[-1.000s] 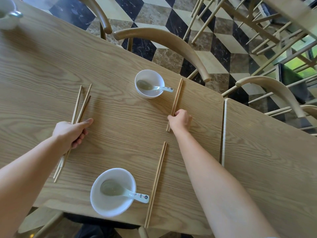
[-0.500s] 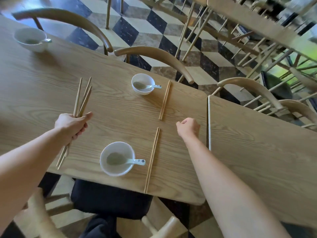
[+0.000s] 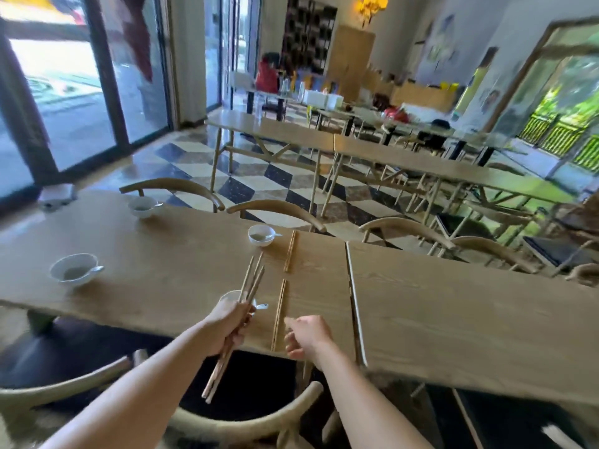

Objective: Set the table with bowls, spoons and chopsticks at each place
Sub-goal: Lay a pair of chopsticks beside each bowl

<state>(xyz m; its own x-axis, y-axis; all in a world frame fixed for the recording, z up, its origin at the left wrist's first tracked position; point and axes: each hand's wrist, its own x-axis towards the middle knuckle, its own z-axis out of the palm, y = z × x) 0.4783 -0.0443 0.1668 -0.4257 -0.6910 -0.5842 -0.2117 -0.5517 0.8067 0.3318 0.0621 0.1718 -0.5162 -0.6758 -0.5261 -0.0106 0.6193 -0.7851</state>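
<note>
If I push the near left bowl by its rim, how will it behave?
The near left bowl looks like glazed ceramic, so probably breakable. It would likely slide on the smooth table. The spoon leaning inside may rattle or slip.

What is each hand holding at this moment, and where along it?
The left hand holds a bundle of light wooden chopsticks; its grip sits near their middle, both ends sticking out. The right hand holds nothing, fingers loosely curled.

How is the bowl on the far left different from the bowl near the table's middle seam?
The far-left bowl has no chopsticks beside it; the middle bowl has a pair of chopsticks laid to its right. The far-left bowl sits nearer the camera and looks larger. Both are white and each holds a spoon.
</note>
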